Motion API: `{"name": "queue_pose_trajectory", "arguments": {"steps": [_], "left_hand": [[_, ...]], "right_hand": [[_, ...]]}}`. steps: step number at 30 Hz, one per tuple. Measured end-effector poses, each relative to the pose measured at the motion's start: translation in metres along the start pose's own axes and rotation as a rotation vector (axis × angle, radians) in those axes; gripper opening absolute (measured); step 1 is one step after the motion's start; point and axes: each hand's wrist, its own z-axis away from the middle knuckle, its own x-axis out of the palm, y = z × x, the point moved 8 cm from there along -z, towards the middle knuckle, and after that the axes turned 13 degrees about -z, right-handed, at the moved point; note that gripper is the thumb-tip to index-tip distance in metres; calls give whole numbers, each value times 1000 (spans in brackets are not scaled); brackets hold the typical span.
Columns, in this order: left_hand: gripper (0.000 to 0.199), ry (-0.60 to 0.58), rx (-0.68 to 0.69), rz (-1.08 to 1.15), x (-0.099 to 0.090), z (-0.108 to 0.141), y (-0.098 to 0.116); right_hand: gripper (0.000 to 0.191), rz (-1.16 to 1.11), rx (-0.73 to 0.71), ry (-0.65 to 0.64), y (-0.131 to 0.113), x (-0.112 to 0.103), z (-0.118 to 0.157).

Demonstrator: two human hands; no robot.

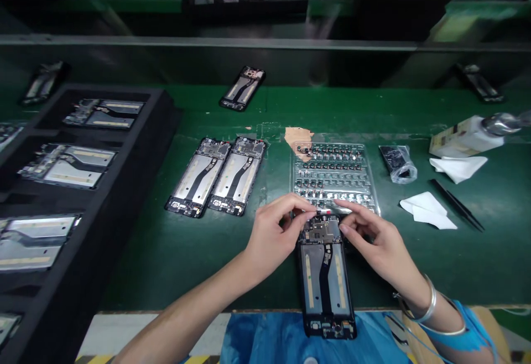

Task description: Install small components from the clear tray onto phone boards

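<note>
An opened phone (326,275) lies face down before me, its circuit board and black flex cable showing and its lower end over the table's front edge. At its top edge my left hand (276,228) pinches a small dark part with a white and red end (326,211), too small to name. My right hand (373,239) holds the phone's upper right corner, thumb on the side edge and index finger stretched over the top. Just beyond, partly behind my hands, sits a clear plastic tray (369,173) with rows of small parts.
Left of the hands lie two more opened phones (199,178) side by side, and another phone (243,88) farther back. A black foam tray (136,148) holds several phones. At right are black tweezers (456,203), white wipes (427,209), a plastic bag (398,164) and a bottle (467,136).
</note>
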Motion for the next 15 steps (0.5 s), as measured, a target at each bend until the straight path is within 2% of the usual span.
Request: {"name": "queue_pose_trajectory", "arguments": {"steps": [4, 7, 11, 15], "left_hand": [[11, 74, 438, -443, 2, 7, 23], [11, 98, 671, -714, 14, 17, 30], [11, 94, 840, -893, 25, 25, 35], [17, 0, 891, -962, 31, 28, 40]], "right_hand": [[34, 28, 12, 12, 2, -1, 1], [30, 52, 6, 1, 1, -1, 1], [31, 68, -10, -10, -1, 0, 0], [30, 72, -29, -18, -2, 0, 1]]}}
